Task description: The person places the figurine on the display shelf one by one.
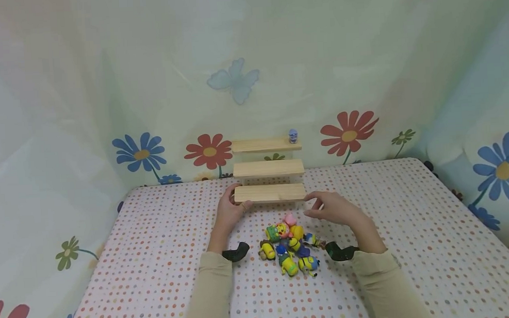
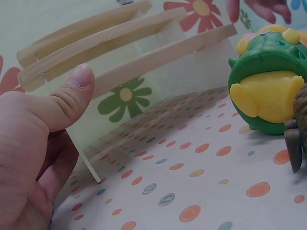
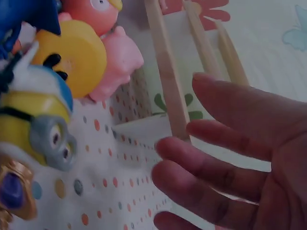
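Observation:
A small three-step wooden shelf point(image 1: 268, 168) with clear side walls stands at the table's far edge. My left hand point(image 1: 231, 210) holds the left end of its lowest board point(image 2: 158, 57), thumb point(image 2: 72, 93) on top. To the right, my right hand point(image 1: 333, 207) hovers with fingers point(image 3: 216, 139) straight, just off the board's right end point(image 3: 168, 76), holding nothing. A pile of small toy figures point(image 1: 289, 244) lies between my forearms, among them a green frog-like toy point(image 2: 266, 81) and a yellow goggle-eyed figure point(image 3: 33, 124). One tiny purple figure point(image 1: 293, 136) stands on the top board.
A dotted cloth covers the table point(image 1: 157, 281). Pale fabric printed with flowers and a butterfly point(image 1: 234, 85) hangs behind and at both sides. Dark wrist straps point(image 1: 236, 252) sit on both wrists.

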`<state>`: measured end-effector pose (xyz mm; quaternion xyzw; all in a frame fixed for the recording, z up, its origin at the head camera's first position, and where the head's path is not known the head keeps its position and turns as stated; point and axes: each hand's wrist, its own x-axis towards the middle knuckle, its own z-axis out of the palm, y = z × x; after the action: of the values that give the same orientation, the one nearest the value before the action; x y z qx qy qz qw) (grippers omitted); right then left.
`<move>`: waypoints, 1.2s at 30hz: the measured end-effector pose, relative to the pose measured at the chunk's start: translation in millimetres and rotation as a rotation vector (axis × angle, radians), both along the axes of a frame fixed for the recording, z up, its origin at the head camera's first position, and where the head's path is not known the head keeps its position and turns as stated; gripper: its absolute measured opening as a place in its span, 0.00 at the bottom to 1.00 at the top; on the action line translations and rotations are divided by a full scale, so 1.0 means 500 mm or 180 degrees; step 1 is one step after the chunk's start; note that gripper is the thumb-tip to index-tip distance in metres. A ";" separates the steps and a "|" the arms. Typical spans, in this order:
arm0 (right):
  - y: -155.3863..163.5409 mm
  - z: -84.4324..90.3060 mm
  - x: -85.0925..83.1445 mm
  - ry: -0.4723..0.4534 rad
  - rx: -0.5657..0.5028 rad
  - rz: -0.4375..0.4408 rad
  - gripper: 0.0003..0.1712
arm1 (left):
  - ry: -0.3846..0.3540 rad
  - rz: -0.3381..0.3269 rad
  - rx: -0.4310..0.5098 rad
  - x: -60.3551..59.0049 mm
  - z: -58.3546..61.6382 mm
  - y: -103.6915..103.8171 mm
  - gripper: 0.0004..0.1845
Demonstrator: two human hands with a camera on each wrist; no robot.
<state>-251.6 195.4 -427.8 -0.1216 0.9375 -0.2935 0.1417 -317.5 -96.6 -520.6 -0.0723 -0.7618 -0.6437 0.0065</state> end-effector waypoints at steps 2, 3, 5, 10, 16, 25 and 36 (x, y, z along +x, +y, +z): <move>-0.002 0.000 -0.002 0.0093 -0.0136 0.0220 0.27 | 0.0012 0.0013 0.0012 -0.008 0.004 0.003 0.45; -0.003 0.002 -0.002 0.0139 -0.0225 0.0295 0.26 | 0.0016 0.0001 0.0015 -0.012 0.006 0.007 0.45; -0.004 0.005 -0.004 0.0244 -0.0354 0.0415 0.24 | 0.0033 -0.0041 -0.0004 -0.021 0.010 0.016 0.45; -0.027 0.007 -0.006 0.0292 -0.0176 0.0382 0.24 | 0.0049 -0.0005 -0.0057 -0.031 0.014 0.027 0.45; -0.074 -0.022 0.000 0.0094 0.0208 0.0330 0.22 | -0.0001 -0.0048 -0.0088 -0.024 0.007 0.010 0.44; -0.093 -0.043 0.002 0.0283 0.0158 0.0259 0.15 | 0.0090 -0.0010 -0.0146 -0.014 0.002 0.001 0.45; -0.065 -0.035 -0.004 0.0390 -0.0452 0.0246 0.17 | 0.0049 0.0005 -0.0141 -0.006 0.000 -0.004 0.46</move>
<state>-253.6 162.7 -445.3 -0.1851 0.9159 -0.3456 0.0864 -320.7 -98.5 -520.7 -0.0767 -0.7759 -0.6261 0.0112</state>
